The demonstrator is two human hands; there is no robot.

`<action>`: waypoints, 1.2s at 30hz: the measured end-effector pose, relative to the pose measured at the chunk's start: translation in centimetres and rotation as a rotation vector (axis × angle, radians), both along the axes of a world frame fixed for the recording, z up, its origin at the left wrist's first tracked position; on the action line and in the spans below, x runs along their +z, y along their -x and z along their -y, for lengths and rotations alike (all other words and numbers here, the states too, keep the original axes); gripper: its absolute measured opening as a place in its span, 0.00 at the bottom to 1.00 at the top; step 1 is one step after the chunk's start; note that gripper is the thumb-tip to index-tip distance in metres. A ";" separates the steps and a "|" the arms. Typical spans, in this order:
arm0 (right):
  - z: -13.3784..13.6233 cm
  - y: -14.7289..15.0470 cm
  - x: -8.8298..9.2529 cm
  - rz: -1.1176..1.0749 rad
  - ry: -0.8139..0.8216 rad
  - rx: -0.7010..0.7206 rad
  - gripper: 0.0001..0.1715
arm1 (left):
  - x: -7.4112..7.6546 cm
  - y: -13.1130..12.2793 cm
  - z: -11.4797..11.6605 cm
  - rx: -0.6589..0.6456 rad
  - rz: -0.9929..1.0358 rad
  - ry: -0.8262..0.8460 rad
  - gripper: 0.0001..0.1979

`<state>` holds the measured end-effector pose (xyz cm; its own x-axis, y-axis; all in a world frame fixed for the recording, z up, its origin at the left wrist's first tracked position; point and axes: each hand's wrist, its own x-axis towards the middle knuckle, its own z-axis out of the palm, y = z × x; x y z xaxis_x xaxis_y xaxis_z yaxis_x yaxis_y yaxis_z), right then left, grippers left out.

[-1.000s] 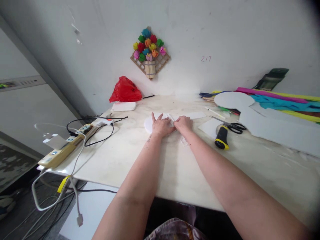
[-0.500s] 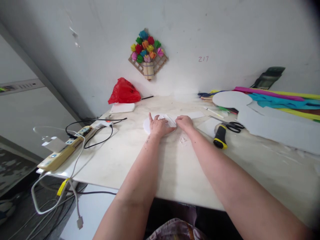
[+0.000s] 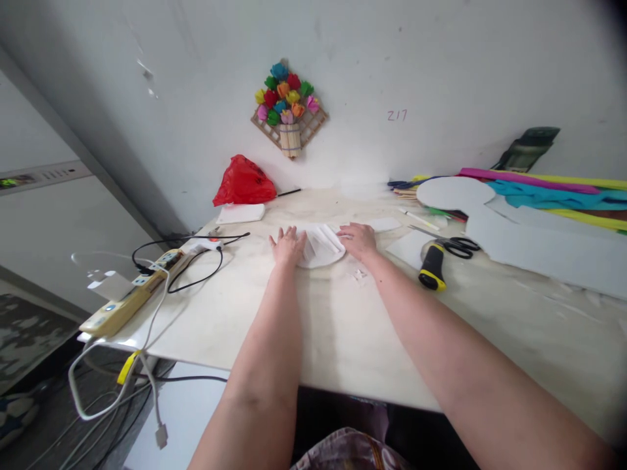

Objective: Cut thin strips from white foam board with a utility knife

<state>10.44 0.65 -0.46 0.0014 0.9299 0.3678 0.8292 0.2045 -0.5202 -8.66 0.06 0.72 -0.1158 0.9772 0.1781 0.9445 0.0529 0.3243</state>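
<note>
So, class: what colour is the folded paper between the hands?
The folded paper is white; the head view shows it best.

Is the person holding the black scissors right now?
No, the scissors lie untouched on the table, while the left hand and the right hand both rest on the folded white paper.
</note>
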 end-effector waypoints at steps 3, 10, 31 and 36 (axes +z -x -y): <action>0.2 0.5 -0.1 0.085 -0.034 0.070 0.13 | -0.6 1.0 -0.5 -0.018 -0.041 0.104 0.25; 1.4 1.9 0.0 0.297 -0.141 0.278 0.15 | -1.5 1.1 -0.8 -0.061 -0.115 0.166 0.27; 2.3 4.8 -0.4 0.395 -0.236 0.430 0.16 | -1.6 1.3 -0.6 -0.043 -0.091 0.160 0.28; 1.5 4.0 -0.4 0.280 -0.274 0.325 0.16 | -1.5 1.2 -0.5 -0.031 -0.085 0.180 0.28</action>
<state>6.41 -0.88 -0.83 -0.4056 0.7350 0.5434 0.7999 0.5731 -0.1781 -9.87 0.57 -0.78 -0.0777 0.9969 0.0078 0.9700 0.0738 0.2315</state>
